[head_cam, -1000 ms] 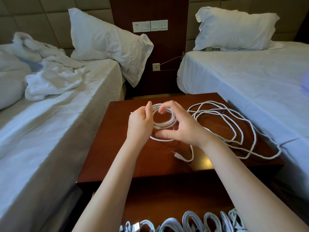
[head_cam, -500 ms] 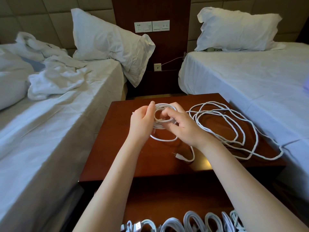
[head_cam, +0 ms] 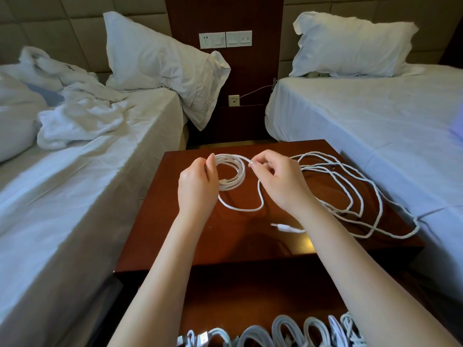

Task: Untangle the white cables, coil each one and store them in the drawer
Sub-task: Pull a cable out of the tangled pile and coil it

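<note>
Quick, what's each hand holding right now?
Left hand: closed, gripping the coiled loops of white cable.
Right hand: closed, pinching the loose strand of that same cable.

A dark wooden worktop (head_cam: 240, 246) stands between two white beds. The left bed (head_cam: 87, 196) carries a pillow (head_cam: 155, 58) and a crumpled white cloth (head_cam: 75, 121); the right bed (head_cam: 363, 121) carries a second pillow (head_cam: 350, 43). Wall switches (head_cam: 225, 40) are behind.

One head-worn camera looks forward and down, close over the nightstand (head_cam: 225, 249)
</note>
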`<state>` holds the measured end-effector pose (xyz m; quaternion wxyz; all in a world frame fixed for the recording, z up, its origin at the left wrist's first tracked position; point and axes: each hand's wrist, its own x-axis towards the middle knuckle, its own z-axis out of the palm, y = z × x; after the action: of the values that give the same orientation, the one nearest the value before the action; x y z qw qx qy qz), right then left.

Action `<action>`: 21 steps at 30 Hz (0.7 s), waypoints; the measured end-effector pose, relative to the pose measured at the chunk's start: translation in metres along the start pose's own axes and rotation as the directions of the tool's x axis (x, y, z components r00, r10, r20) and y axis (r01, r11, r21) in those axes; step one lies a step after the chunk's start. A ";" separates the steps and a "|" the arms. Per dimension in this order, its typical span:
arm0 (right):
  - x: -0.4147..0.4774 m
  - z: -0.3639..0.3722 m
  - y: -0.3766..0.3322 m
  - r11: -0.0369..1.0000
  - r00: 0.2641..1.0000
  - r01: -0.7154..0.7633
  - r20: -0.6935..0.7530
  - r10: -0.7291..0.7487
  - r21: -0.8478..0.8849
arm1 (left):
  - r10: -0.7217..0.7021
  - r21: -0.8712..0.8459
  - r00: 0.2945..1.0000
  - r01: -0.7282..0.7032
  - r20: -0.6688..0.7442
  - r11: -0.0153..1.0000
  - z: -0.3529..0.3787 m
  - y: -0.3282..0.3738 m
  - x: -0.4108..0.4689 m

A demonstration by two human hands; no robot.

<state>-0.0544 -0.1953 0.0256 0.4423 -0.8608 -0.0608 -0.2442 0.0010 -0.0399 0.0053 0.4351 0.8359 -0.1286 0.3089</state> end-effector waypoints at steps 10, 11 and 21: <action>-0.005 0.006 -0.005 0.968 1.000 0.003 0.019 -0.008 0.251 | 0.115 0.005 0.990 -0.115 -0.076 0.993 -0.005 -0.008 0.002; -0.006 0.008 -0.004 0.954 0.992 -0.035 0.126 -0.002 0.297 | 0.081 -0.007 0.991 -0.083 -0.106 0.997 -0.006 -0.009 0.004; -0.017 0.032 0.003 0.934 0.893 -0.203 0.447 0.053 0.295 | -0.106 -0.214 0.981 0.070 -0.161 0.974 -0.011 0.002 0.009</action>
<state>-0.0562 -0.1698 0.0001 0.5724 -0.8079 -0.1400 -0.0033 0.0026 -0.0316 0.0174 0.5427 0.7612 -0.0849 0.3447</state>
